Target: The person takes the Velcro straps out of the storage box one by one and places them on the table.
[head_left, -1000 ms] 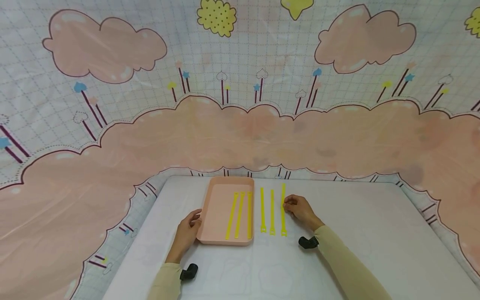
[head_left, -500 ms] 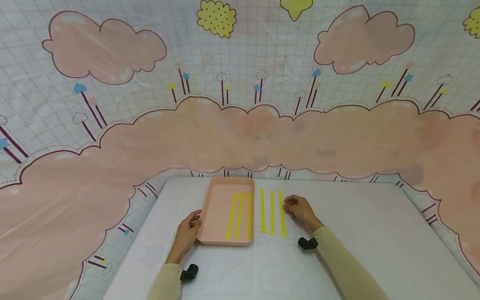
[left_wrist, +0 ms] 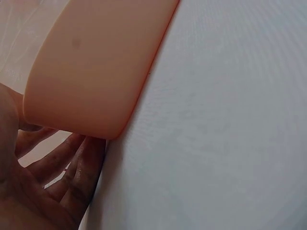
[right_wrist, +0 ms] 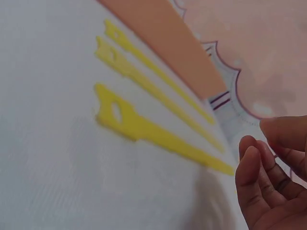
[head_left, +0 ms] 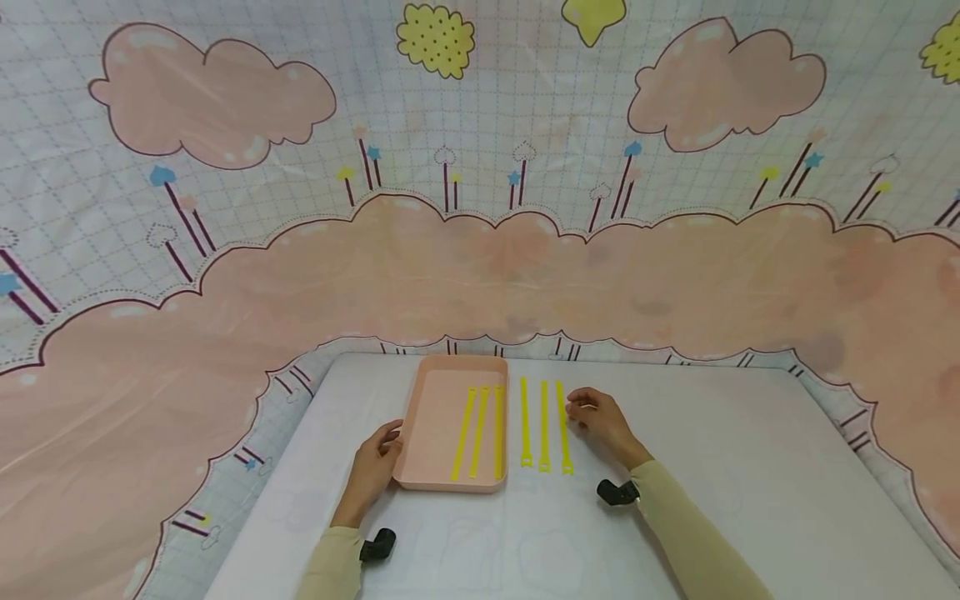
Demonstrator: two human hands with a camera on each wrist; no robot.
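My right hand (head_left: pixel 600 421) is just right of the rightmost yellow strap-type cable tie (head_left: pixel 564 429), its fingers loosely bent with nothing between them in the right wrist view. Two more yellow cable ties, a middle one (head_left: pixel 544 425) and a left one (head_left: pixel 526 421), lie alongside, slotted heads toward me. At the pink tray (head_left: pixel 427 421), my left hand (head_left: pixel 373 458) touches the left side near the front corner. The left wrist view shows its fingers (left_wrist: pixel 72 172) fairly straight, tips partly hidden behind the tray wall. Inside the tray's right half are three yellow cable ties (head_left: pixel 477 429).
A white table (head_left: pixel 705 467) carries everything. Behind it hangs a printed cloth (head_left: pixel 480 275) with clouds. Each wrist bears a black camera: the left camera (head_left: pixel 378 545) and the right camera (head_left: pixel 618 492). The tray's raised right wall stands close beside the leftmost loose tie.
The rightmost cable tie's far end has come down and left, settling beside the other two. My right hand has let it go and stays near it. My left hand has not moved.
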